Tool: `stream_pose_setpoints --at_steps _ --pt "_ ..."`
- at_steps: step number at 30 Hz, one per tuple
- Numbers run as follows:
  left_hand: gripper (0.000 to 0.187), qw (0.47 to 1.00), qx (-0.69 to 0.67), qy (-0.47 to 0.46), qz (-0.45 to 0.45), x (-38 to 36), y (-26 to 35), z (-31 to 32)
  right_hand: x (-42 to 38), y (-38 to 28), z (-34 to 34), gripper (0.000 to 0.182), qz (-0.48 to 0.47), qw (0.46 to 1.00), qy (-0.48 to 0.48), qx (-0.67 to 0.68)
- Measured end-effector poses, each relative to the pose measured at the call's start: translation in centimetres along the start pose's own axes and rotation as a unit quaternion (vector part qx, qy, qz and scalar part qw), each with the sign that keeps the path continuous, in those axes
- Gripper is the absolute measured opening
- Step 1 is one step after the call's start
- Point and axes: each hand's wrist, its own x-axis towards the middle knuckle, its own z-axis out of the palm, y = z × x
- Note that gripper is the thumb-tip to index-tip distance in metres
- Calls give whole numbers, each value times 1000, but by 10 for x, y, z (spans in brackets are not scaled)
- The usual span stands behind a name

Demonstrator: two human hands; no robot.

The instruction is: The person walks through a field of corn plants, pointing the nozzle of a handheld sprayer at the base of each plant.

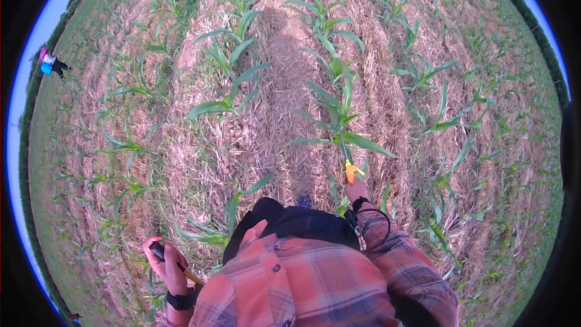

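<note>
While my plaid shirt fills the near view, my left hand is out to the side, fingers curled round a black grip on a brownish rod that runs back toward my body. Strap on that wrist.

My right hand, ahead of my body, is closed on the rear of an orange-and-yellow spray handle; finger detail too small to tell. Dark hose loops beside that forearm. One patterned shoe shows past my dark clothing.

Key relation: thin wand has its long axis pointing forward from my right fist, leaning slightly left, far end among the leaves of a corn plant. Plant lies straight ahead of that fist; right hand nearer, left well apart. Can't tell if wand touches leaf.

Beyond: more corn rows, straw-covered soil between. Far left, a person with a blue tank, near the trees.
</note>
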Motion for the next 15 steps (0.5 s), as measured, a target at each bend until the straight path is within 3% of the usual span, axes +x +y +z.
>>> stream_pose_setpoints --at_steps 4,6,8,10,15 --pt "11 990 77 -24 -120 60 -91 67 19 -3 26 20 -46 999 -2 -21" --pt "11 986 146 -55 -54 81 -153 85 26 -13 39 20 -112 993 -32 8" --pt "10 982 176 -56 -50 103 -192 98 16 -49 26 21 -119 991 -45 37" --pt "10 977 200 -64 -45 124 -191 116 19 -70 23 21 -204 973 -101 32" --pt "14 987 97 -97 -87 179 -147 140 51 -119 10 25 -267 932 -243 -11"
